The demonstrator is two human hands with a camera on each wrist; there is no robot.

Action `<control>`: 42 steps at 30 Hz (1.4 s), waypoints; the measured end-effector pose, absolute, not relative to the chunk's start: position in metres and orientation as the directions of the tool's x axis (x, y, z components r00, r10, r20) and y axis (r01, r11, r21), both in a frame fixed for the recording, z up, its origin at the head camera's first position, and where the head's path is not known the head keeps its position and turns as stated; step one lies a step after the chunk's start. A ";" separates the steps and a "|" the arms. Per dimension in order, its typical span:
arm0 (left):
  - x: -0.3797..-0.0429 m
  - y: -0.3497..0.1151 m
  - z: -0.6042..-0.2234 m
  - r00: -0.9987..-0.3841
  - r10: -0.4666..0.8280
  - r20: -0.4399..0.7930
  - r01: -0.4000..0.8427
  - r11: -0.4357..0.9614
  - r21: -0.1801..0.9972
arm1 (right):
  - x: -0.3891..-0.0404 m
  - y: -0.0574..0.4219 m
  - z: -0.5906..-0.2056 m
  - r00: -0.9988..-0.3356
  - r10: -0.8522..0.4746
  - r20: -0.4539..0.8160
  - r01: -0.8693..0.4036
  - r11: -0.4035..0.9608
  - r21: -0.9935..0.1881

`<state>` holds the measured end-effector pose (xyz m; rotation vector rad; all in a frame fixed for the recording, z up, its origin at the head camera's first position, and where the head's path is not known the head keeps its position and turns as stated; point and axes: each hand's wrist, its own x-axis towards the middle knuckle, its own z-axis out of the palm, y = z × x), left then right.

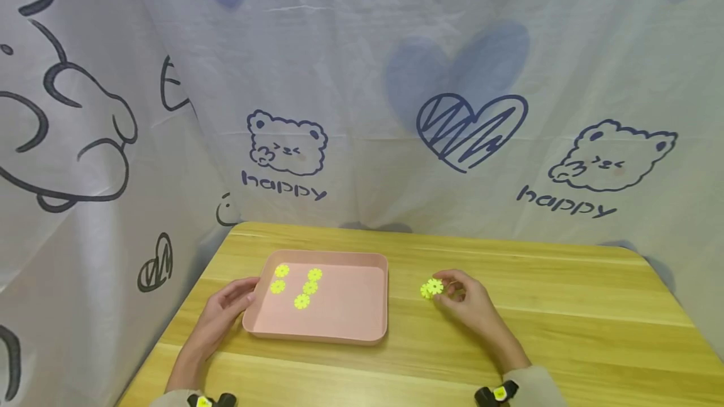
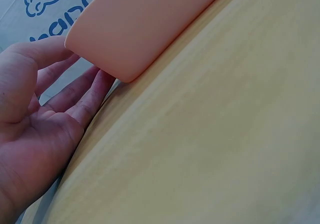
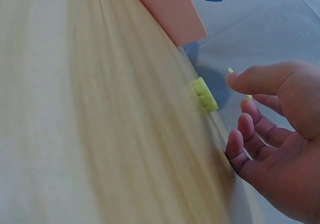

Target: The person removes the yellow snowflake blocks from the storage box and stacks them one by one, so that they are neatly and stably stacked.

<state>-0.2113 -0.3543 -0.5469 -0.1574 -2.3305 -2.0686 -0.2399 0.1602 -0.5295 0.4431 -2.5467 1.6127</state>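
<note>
Currently, the right hand (image 1: 474, 306) pinches a flower (image 1: 435, 286) right of the tray (image 1: 353, 300), whose left end the left hand (image 1: 222, 311) loosely touches.

Surface (image 1: 543, 281): before a curtain (image 1: 362, 143), which also hangs along its left. Tray (image 1: 351, 300): on the surface, left of centre. In the tray: two flowers (image 1: 278, 286) at left, one behind the other; three flowers (image 1: 310, 287) right of these, in a slanting row. Left hand (image 1: 222, 314): at the tray's left edge. Right hand (image 1: 472, 306): right of the tray, holding one flower (image 1: 435, 286); just left, another flower (image 3: 205, 95) on the surface.
</note>
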 end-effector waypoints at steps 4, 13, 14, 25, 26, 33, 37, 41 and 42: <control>-0.211 -0.353 -0.545 -0.996 0.049 0.067 0.073 0.127 0.989 | -0.244 0.159 -0.533 -0.951 -0.196 0.238 -0.299 0.401 -0.866; -0.212 -0.352 -0.544 -0.999 0.020 0.049 0.052 0.167 0.985 | -0.255 0.160 -0.546 -0.947 -0.196 0.255 -0.315 0.401 -0.860; -0.212 -0.353 -0.544 -0.999 0.019 0.046 0.048 0.170 0.984 | -0.255 0.159 -0.546 -0.947 -0.197 0.253 -0.313 0.399 -0.862; -0.212 -0.356 -0.542 -0.999 0.013 0.049 0.051 0.178 0.983 | -0.260 0.155 -0.551 -0.948 -0.222 0.226 -0.302 0.415 -0.858; -0.213 -0.356 -0.543 -0.999 0.014 0.045 0.047 0.174 0.984 | -0.261 0.155 -0.551 -0.949 -0.225 0.223 -0.301 0.418 -0.857; -0.213 -0.354 -0.547 -1.000 -0.005 0.020 0.019 0.168 0.986 | -0.261 0.158 -0.554 -0.945 -0.236 0.228 -0.310 0.415 -0.855; -0.212 -0.352 -0.549 -1.000 -0.004 0.022 0.021 0.177 0.984 | -0.262 0.158 -0.555 -0.944 -0.241 0.225 -0.311 0.418 -0.854; -0.212 -0.351 -0.549 -1.000 -0.005 0.025 0.024 0.181 0.983 | -0.262 0.159 -0.555 -0.943 -0.245 0.226 -0.315 0.433 -0.845; -0.212 -0.351 -0.549 -1.000 -0.004 0.024 0.023 0.180 0.983 | -0.262 0.160 -0.555 -0.942 -0.247 0.226 -0.317 0.437 -0.842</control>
